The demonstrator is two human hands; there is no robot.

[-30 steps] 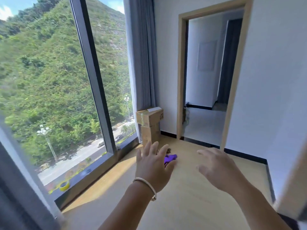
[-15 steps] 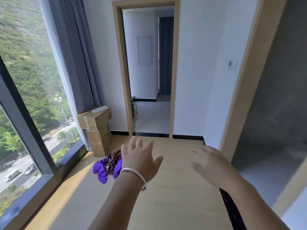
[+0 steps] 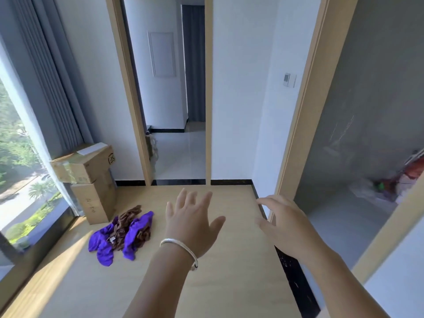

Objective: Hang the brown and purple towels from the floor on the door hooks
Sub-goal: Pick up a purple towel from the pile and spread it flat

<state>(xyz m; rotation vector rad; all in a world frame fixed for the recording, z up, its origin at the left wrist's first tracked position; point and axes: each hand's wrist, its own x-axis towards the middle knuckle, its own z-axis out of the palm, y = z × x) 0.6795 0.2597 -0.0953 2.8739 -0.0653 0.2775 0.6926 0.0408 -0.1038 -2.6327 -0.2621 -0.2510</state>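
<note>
A purple towel (image 3: 104,242) and a brown towel (image 3: 125,226) lie crumpled together on the pale wood floor (image 3: 229,283), left of centre. Held in the air to the right of the pile is my left hand (image 3: 191,222), fingers spread and empty, a silver bracelet on its wrist. Further right my right hand (image 3: 285,222) hovers with its fingers relaxed and nothing in it. Neither hand touches the towels. No door hooks can be seen in this view.
Two stacked cardboard boxes (image 3: 91,180) stand just behind the towels by a grey curtain (image 3: 52,88) and a large window (image 3: 18,168). An open doorway (image 3: 176,145) leads straight ahead. A second doorway (image 3: 355,157) opens on the right, with clutter inside.
The view has swung right and come closer, so the towels now lie larger and further left of my hands. Both hands stay raised and empty.
</note>
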